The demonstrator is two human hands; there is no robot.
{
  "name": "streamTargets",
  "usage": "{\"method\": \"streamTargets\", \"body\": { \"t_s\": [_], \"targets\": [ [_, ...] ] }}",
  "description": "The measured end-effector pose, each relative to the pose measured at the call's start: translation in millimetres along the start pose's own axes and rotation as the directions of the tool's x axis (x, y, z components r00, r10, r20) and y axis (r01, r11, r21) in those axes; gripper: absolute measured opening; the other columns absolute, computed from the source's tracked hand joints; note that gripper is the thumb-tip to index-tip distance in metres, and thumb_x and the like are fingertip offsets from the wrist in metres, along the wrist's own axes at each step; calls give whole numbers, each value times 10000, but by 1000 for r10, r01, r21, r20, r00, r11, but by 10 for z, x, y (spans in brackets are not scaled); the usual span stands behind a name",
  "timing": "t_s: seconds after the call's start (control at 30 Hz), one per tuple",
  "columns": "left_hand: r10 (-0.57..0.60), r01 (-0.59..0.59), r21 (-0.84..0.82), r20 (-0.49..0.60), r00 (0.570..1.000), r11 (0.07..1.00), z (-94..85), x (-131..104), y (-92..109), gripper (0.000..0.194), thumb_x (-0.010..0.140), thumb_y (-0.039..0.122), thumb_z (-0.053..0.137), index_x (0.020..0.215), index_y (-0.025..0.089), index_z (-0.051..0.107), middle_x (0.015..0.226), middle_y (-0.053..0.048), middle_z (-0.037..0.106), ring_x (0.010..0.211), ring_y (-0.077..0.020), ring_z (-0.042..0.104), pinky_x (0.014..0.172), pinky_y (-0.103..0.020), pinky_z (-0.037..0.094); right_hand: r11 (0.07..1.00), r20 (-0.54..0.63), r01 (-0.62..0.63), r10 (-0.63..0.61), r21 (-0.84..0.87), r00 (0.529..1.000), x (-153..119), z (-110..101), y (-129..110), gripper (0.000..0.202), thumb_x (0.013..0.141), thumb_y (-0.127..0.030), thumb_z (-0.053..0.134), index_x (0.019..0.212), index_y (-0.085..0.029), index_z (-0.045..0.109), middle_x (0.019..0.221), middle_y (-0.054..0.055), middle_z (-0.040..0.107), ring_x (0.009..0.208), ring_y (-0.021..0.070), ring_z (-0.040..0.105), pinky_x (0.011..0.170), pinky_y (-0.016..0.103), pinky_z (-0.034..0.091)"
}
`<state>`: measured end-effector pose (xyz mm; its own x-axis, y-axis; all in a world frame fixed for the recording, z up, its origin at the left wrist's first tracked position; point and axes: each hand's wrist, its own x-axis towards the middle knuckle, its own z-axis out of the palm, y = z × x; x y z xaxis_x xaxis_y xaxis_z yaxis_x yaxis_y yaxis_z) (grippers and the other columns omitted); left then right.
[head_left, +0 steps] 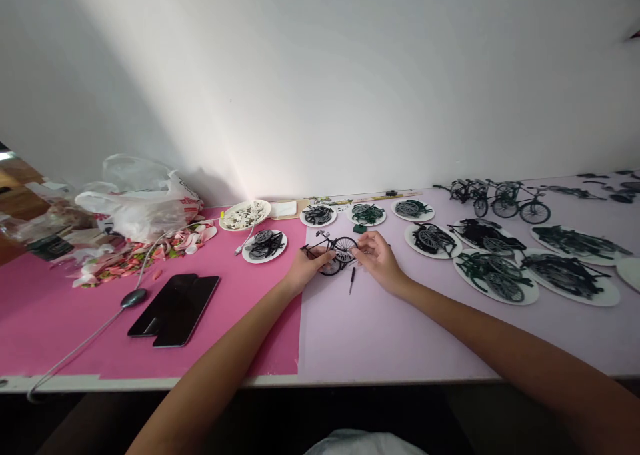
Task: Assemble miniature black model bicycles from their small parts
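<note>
Between my two hands is a small black model bicycle (343, 247) with spoked wheels, held just over the lilac part of the table. My left hand (306, 268) is closed on its frame, the thumb laid across one wheel. At the other side, my right hand (376, 258) pinches the edge of the other wheel with thumb and fingertips. A small dark screwdriver (352, 280) lies on the table just below the bicycle. A little dark green piece (359, 229) sits right behind the model.
White plates (495, 297) of black and green bicycle parts lie right and behind. Assembled model bicycles (520, 201) stand at the back right. Two phones (183, 315), a cable puck (134, 298), petals (120, 265) and a plastic bag (145, 205) occupy the pink left side.
</note>
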<state>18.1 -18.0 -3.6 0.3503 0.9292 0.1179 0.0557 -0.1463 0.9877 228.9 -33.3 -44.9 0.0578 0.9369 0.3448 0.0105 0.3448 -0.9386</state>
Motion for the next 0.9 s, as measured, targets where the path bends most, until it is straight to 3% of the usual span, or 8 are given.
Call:
{"method": "streamTargets", "body": {
  "t_s": [0.9],
  "targets": [
    [-32, 32, -15, -17, 999, 999, 4, -15, 15, 390, 717, 491, 845, 672, 138, 685, 606, -14, 621, 577, -115, 519, 589, -258, 393, 999, 21, 0, 1, -46, 1000, -7, -9, 43, 385, 850, -494, 743, 1061, -270, 510, 969, 9, 604, 858, 188, 640, 660, 304, 569]
  ]
}}
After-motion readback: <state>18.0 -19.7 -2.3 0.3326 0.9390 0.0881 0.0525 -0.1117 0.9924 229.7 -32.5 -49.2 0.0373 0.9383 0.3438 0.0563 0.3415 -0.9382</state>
